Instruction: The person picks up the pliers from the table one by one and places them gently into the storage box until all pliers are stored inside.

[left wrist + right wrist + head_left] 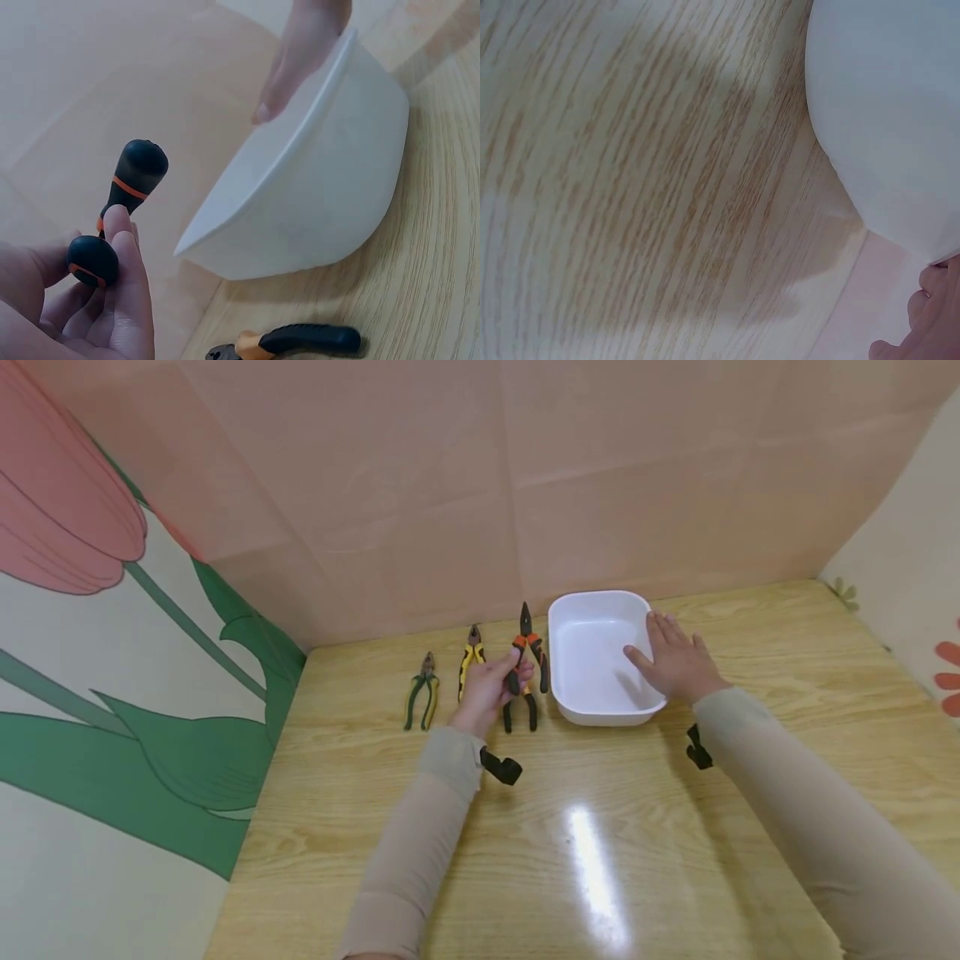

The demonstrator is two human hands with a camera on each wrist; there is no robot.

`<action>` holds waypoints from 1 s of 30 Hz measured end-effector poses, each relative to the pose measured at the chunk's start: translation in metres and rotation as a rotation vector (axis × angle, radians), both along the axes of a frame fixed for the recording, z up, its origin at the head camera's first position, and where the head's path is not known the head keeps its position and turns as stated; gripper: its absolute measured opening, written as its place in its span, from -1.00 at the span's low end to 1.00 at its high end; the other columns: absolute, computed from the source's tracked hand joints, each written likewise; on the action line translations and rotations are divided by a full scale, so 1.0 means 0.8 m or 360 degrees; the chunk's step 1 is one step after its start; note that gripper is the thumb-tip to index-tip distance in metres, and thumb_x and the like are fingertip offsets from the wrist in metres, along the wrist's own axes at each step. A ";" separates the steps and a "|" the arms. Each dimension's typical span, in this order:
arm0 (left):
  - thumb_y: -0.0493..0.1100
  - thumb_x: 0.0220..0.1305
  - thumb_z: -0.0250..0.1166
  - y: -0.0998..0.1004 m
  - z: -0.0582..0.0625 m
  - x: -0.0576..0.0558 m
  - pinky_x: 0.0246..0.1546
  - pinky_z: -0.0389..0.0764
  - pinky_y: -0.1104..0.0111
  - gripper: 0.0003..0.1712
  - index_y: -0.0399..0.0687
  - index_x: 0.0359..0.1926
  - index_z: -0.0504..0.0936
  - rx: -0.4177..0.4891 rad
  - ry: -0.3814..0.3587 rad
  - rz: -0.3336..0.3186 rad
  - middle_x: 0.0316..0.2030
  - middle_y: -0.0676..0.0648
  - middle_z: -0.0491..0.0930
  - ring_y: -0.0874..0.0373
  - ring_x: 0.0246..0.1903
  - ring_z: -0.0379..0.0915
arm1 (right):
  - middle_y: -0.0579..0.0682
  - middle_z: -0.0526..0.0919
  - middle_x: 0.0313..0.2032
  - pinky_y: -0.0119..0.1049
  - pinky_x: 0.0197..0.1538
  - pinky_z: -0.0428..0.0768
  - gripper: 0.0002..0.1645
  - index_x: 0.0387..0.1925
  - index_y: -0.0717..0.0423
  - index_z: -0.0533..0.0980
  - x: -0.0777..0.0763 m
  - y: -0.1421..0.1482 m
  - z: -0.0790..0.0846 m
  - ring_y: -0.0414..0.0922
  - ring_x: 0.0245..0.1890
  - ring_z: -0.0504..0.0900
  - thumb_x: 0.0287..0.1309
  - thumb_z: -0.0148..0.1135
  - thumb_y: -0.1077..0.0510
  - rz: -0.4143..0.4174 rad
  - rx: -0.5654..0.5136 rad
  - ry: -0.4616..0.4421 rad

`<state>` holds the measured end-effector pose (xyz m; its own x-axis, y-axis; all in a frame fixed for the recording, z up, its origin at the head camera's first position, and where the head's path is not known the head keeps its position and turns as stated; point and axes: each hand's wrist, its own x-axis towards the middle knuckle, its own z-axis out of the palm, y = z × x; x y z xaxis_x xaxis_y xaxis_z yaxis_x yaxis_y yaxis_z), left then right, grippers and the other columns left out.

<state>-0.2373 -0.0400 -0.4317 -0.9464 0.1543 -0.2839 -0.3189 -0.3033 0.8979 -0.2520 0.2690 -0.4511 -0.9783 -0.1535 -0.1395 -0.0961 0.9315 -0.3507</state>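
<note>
My left hand (485, 689) holds a pair of long-nose pliers (526, 622) with black and orange handles, jaws pointing away from me. In the left wrist view the fingers and thumb pinch one handle, while the other handle (140, 169) sticks out free. Just right of them stands a white plastic basin (606, 719) with nothing inside it. My right hand (677, 662) rests on its right rim, fingers straight and thumb reaching over the inside. Partly hidden beneath the left hand, another pair of black and orange pliers (307, 340) lies on the table.
Left of my left hand lie yellow and black pliers (468, 662), partly covered by it, and green-handled pliers (428, 685) farther left. The wood-patterned table (360, 827) meets a pinkish-beige sheet (420, 527) at the back. Painted walls flank both sides.
</note>
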 end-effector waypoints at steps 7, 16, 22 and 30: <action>-0.08 0.43 0.31 0.014 -0.001 0.007 -0.09 0.71 0.28 -0.59 -0.42 -0.01 0.70 -0.0027 0.0035 0.0017 -0.35 -0.12 0.73 0.19 -0.35 0.69 | 0.37 -0.40 0.54 0.41 0.42 -0.40 0.14 0.53 0.35 -0.44 0.001 0.001 -0.006 0.30 0.54 -0.44 0.47 -0.43 -0.46 0.0011 -0.0022 0.0004; -0.14 0.46 0.28 0.036 -0.001 0.007 -0.32 0.68 0.44 -0.61 -0.46 0.02 0.65 0.0007 0.0029 0.0011 -0.43 -0.09 0.70 0.21 -0.41 0.66 | 0.38 -0.41 0.54 0.41 0.42 -0.39 0.09 0.53 0.35 -0.45 0.001 0.000 0.002 0.30 0.54 -0.44 0.48 -0.54 -0.43 0.0011 -0.0022 -0.0002; -0.13 0.45 0.29 0.050 -0.001 0.007 -0.35 0.68 0.46 -0.58 -0.50 0.01 0.65 -0.0022 0.0040 -0.0006 -0.42 -0.09 0.71 0.23 -0.42 0.67 | 0.37 -0.42 0.54 0.41 0.42 -0.38 -0.05 0.54 0.35 -0.43 0.000 0.002 0.002 0.30 0.54 -0.44 0.56 -0.57 -0.29 0.0016 -0.0052 0.0008; -0.11 0.43 0.31 0.065 0.001 0.007 -0.29 0.70 0.46 -0.56 -0.51 0.02 0.65 -0.0032 0.0039 -0.0028 -0.37 -0.13 0.73 0.22 -0.39 0.69 | 0.31 -0.43 0.55 0.41 0.43 -0.35 -0.11 0.54 0.33 -0.41 0.000 0.003 -0.004 0.29 0.54 -0.41 0.55 -0.67 -0.24 0.0020 -0.0073 0.0040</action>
